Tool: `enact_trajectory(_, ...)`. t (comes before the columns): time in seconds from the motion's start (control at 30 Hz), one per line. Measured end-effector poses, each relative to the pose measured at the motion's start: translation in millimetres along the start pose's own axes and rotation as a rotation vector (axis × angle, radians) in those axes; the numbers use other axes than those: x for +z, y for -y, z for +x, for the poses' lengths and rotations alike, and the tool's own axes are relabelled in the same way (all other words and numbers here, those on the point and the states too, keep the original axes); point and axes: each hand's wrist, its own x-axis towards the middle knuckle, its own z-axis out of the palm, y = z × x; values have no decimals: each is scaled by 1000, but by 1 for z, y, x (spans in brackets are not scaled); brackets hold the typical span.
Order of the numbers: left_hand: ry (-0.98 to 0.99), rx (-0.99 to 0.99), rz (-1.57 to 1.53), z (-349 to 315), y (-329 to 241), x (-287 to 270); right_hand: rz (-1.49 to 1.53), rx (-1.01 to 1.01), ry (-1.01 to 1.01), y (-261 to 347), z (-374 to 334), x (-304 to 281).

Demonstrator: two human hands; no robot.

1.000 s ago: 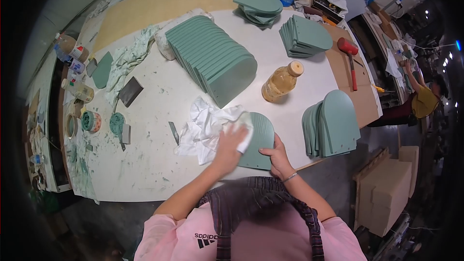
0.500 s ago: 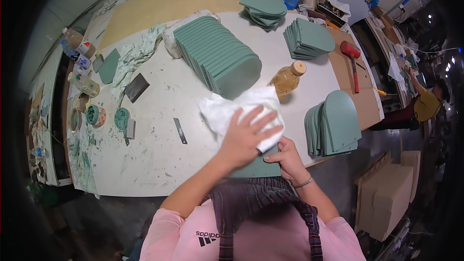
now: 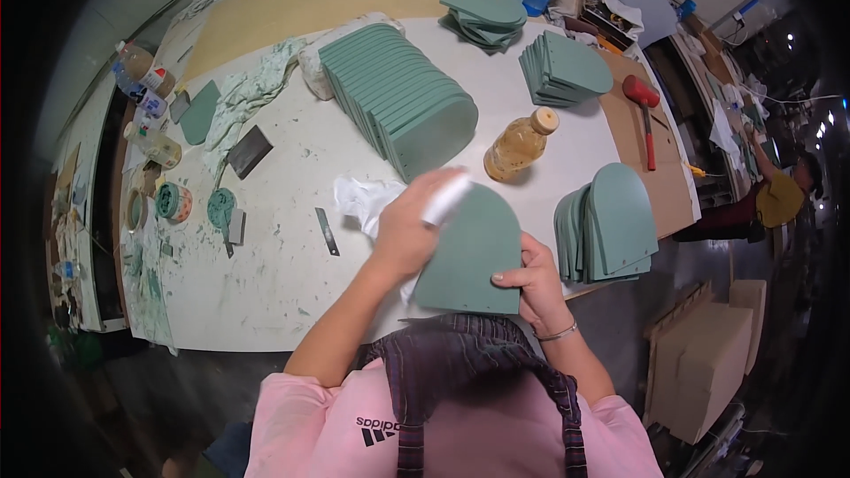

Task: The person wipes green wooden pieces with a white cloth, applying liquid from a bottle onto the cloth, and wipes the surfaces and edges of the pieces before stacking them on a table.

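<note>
Presently: green panel [image 3: 474, 252], pinched by right hand [image 3: 538, 285], apparently part-wiped; white cloth [image 3: 448, 198], gripped by left hand [image 3: 407, 228]; stacked panels [image 3: 434, 140], beyond left hand, whether wiped cannot be told.

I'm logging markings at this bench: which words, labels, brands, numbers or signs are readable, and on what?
Pink shirt: legible upside-down lettering with a striped logo; I won't copy the brand wording.
Brown bottle, upper left: printed label, too small to read.
Amber bottle: any lettering too faint to read.
Held green panel: none visible.
</note>
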Motion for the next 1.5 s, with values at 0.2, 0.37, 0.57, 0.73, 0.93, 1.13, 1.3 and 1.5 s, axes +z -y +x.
enact_trajectory(0.2,-177,-351,-120,-49,60,-28,299,-136,-83,10,6,-5)
enact_trajectory(0.37,-14,382,271,-25,-34,1,241,-198,-163,8,22,-3)
enact_trajectory(0.57,47,454,311,-63,54,-8,223,-322,-179,16,22,3)
enact_trajectory(0.73,-366,-657,-175,-51,42,-57,663,-36,-13,-13,33,-36)
enact_trajectory(0.93,313,497,294,-24,-50,-9,-129,-391,-94,-106,46,0)
enact_trajectory(1.13,140,82,-35,8,-1,22,-241,-88,487,-90,-6,-8)
enact_trajectory(1.3,71,-179,-27,1,13,1,571,265,343,-40,21,-13)
enact_trajectory(1.5,-2,-235,-143,3,14,-9,-36,173,258,30,8,-9)
